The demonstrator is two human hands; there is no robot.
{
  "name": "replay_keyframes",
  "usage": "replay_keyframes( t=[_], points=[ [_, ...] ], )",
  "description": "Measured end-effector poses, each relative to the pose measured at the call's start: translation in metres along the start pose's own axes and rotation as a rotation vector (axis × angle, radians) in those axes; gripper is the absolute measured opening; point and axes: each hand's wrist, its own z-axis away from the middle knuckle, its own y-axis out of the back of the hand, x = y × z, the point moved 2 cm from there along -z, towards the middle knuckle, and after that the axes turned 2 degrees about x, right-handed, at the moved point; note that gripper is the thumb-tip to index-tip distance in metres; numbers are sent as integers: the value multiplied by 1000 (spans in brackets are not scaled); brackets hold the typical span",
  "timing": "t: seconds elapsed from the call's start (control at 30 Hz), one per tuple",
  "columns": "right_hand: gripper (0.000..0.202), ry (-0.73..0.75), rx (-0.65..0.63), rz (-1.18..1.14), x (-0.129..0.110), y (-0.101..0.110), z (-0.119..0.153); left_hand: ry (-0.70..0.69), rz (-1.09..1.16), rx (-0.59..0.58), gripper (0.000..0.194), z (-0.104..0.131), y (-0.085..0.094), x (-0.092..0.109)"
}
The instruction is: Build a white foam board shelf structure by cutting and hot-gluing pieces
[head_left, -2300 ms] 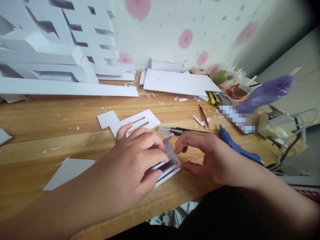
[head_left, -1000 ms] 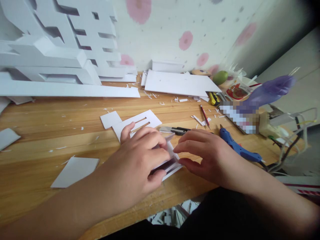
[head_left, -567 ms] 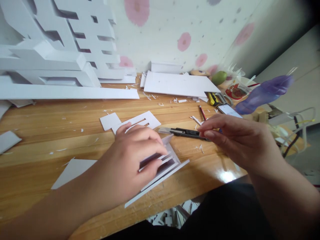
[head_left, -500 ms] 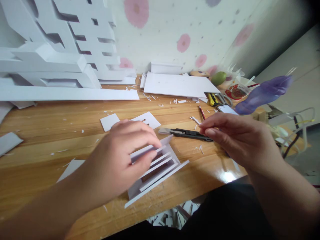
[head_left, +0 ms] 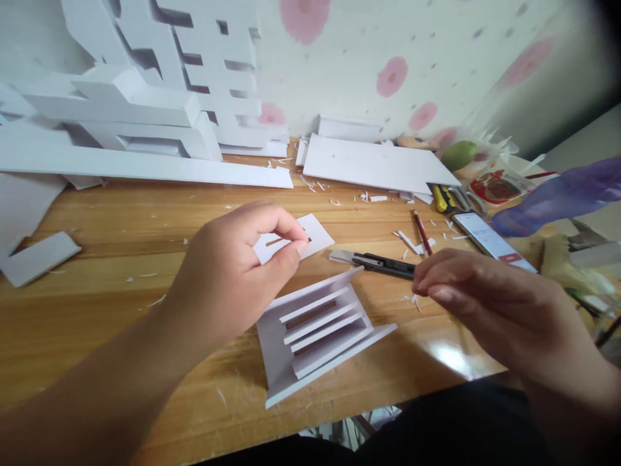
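Note:
A white foam-board piece with parallel upright slats [head_left: 315, 343] lies on the wooden table in front of me. My left hand [head_left: 242, 265] hovers above its far side, thumb and index fingertip pinched together. Behind those fingers is a white card with cut slots [head_left: 313, 234], partly covered by the hand. My right hand [head_left: 485, 304] is also closed in a pinch, near the handle end of a black utility knife [head_left: 383, 264] with its blade extended. Whatever either pinch holds is too small or hidden to make out.
Large white foam-board structures [head_left: 160, 103] stand at the back left. A flat white sheet [head_left: 378, 162] lies against the wall. To the right are a red pencil [head_left: 422, 232], a yellow-black cutter [head_left: 442, 197], a phone [head_left: 490, 239] and a purple bag [head_left: 557, 197]. Scraps are scattered around.
My view has swung left, shifting the scene rightward. My left hand has moved off the slatted piece toward the slotted card, uncovering the slats. My right hand stays pinched.

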Motion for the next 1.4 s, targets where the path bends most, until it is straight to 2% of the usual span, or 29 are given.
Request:
replay_keyframes(
  t=[0.1, 0.27, 0.4, 0.7, 0.97, 1.13, 1.2, 1.23, 1.33, 1.4],
  points=[
    [16, 32, -95, 23, 4, -5, 0, -9, -42, -13, 11, 0, 2, 2],
    [33, 125, -329, 65, 2, -13, -3, -28, -121, -45, 12, -3, 1, 2],
    [31, 72, -437, 5, -3, -23, -5, -5, -157, -67, 13, -5, -3, 0],
    [20, 65, -420, -31, -6, -30, -13, -2, -146, -86, 11, -6, -5, -5],
    [15, 233, -373, 89, -9, -35, -15, -8, -140, -68, 11, -6, -5, -4],
    [15, 251, -365, 120, -8, -33, -15, 2, -122, -40, 10, -10, -2, -10],
    [16, 228, -308, 75, -7, -26, -16, 4, -145, -28, 9, -14, 0, -16],
    [15, 205, -236, 49, -6, -21, -17, 0, -164, -17, 8, -16, 1, -20],
    [4, 53, 122, 31, 4, -2, -19, 0, -307, -20, 13, -23, 1, -33],
    [5, -66, 325, 77, 14, 11, -17, 23, -448, -133, 24, -27, -4, -42]
  ],
)
